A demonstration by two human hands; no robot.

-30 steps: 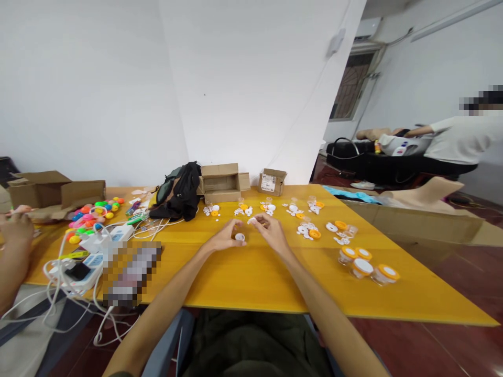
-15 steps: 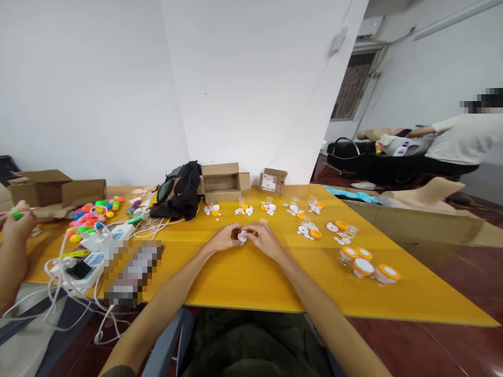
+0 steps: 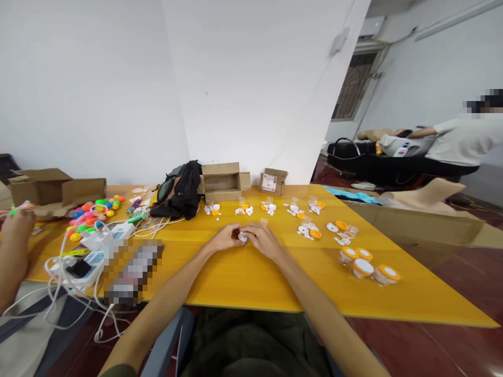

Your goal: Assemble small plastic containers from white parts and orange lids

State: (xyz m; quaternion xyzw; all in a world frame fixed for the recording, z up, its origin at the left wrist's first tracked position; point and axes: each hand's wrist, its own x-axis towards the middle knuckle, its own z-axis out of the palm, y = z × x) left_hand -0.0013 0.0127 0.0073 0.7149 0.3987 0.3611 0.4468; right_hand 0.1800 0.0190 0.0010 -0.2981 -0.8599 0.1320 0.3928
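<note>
My left hand (image 3: 225,238) and my right hand (image 3: 264,239) meet above the middle of the yellow table (image 3: 251,283). Between their fingertips is a small white round plastic part (image 3: 242,237), partly covered by the fingers. The left fingers curl around its near side, while the right fingers reach over it from above. Just beyond my hands stands a small clear cup (image 3: 264,221). Farther back lie groups of white discs (image 3: 245,210) with orange rings (image 3: 301,215). To the right, another group of white pieces (image 3: 305,229) has an orange ring (image 3: 315,234) beside it.
Several clear jars with orange-rimmed lids (image 3: 362,267) stand at the right. A backpack (image 3: 178,191), an open cardboard box (image 3: 222,196) and a smaller box (image 3: 273,181) line the back. Power strips (image 3: 92,267), cables and colourful balls (image 3: 88,219) lie left, near another person's hand (image 3: 19,225).
My right fingers have shifted slightly left over the white part, covering more of its top. The other person's hand at the left has moved a little. The table items have stayed put.
</note>
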